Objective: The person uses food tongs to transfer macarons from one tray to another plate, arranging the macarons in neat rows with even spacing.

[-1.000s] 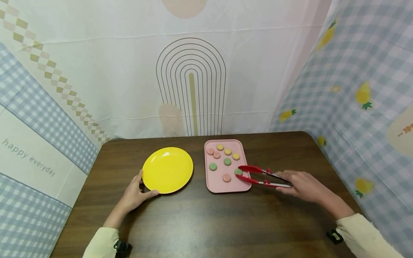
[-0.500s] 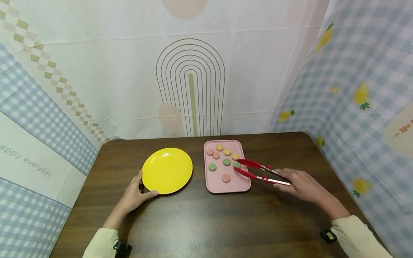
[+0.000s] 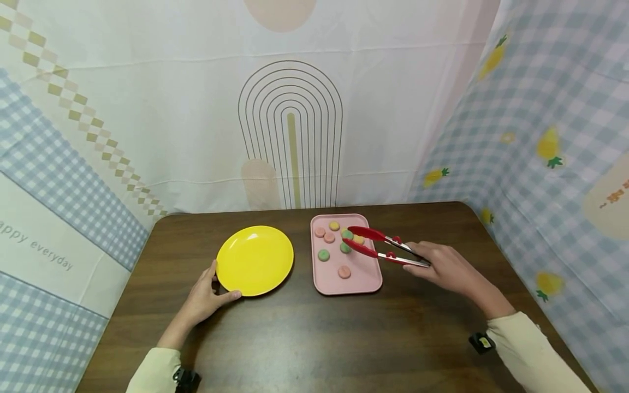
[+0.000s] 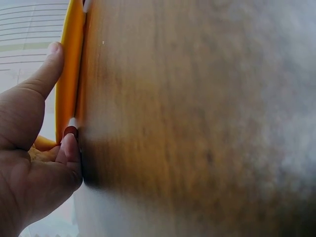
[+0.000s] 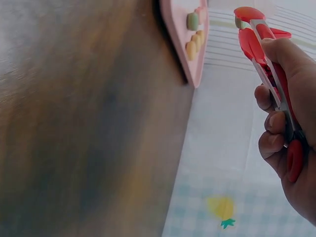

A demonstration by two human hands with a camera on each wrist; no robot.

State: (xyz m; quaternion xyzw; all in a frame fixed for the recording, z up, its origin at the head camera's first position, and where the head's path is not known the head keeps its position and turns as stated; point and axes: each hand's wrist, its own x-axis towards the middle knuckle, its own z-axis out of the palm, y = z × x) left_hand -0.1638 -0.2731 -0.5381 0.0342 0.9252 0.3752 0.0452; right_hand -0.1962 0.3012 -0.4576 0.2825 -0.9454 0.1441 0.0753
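Note:
My right hand grips red-tipped metal tongs, its fingers curled round the handles in the right wrist view. Between the tongs' red tips is a green macaron, raised over the pink tray. Several pink, yellow and green macarons lie on that tray, some of the yellow ones partly hidden behind the tongs. At the left, a round yellow plate has nothing on it. My left hand holds its near-left edge, thumb on the rim and other fingers curled at the underside.
A dark brown wooden table carries the plate and the tray, a strip of wood between them. Patterned cloth hangs behind the table's far edge, and blue checked cloth borders the right side.
The tongs have lifted the green macaron from the tray's right side and moved it leftward and toward the far edge. The left hand and plate have stayed in place.

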